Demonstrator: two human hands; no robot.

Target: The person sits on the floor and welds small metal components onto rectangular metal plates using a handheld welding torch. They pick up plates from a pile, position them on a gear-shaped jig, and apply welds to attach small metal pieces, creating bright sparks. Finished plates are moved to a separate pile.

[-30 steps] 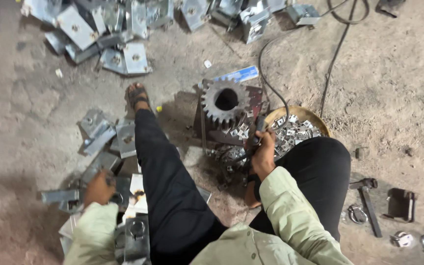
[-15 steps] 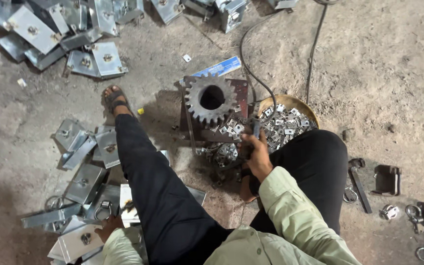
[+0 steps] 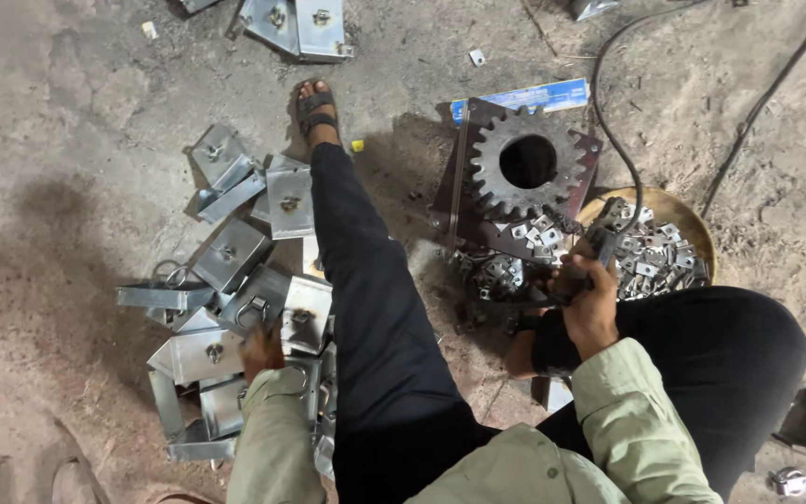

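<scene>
Down on the dirt floor [image 3: 67, 112], a person sits w/ one leg stretched out towards the top edge of the view, sandal [image 3: 315, 110] at the far end, other knee bent at the right. Left hand [image 3: 261, 349] reaches into the heap of bent steel brackets [image 3: 226, 299] on the person's left; fingers are curled onto the edge of one bracket w/ a ring fitting [image 3: 305, 315], but whether they grip it or just rest there I cannot tell, as the sleeve and hand cover the contact. Right hand [image 3: 590, 301] is closed around a dark tool handle [image 3: 601, 250], held upright just in front of the bent knee, prob. so it stays ready over the work spot. A black cable [image 3: 608, 140] runs from that tool away to the top edge.

Directly ahead of the right hand stands a big toothed gear [image 3: 526, 164] on a rusty square plate [image 3: 478, 201], small square plates & washers [image 3: 524, 233] scattered on its near side. Right of it a shallow round pan [image 3: 678, 210] is full of the same small plates, near enough to reach w/o shifting. The outstretched leg splits the two zones: brackets left, gear and pan right, so each hand works its own side. More brackets [image 3: 296, 23] lie at the top edge, well apart. A blue flat box [image 3: 538, 96] sits behind the gear.
</scene>
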